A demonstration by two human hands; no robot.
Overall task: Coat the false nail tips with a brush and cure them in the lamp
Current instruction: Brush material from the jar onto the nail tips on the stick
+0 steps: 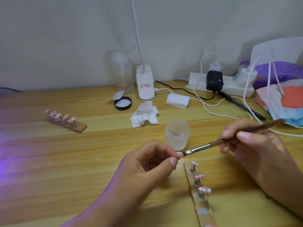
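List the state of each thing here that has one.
Jar: open.
Black lid: off, inside up.
Left hand: pinches nail tip.
Right hand: grips brush.
Brush: bristles touch nail tip.
Near holder: partly filled with tips.
Far holder: tips mounted.
Black adapter: plugged in, lit.

The left hand pinches a nail tip; the right hand holds the brush against it.
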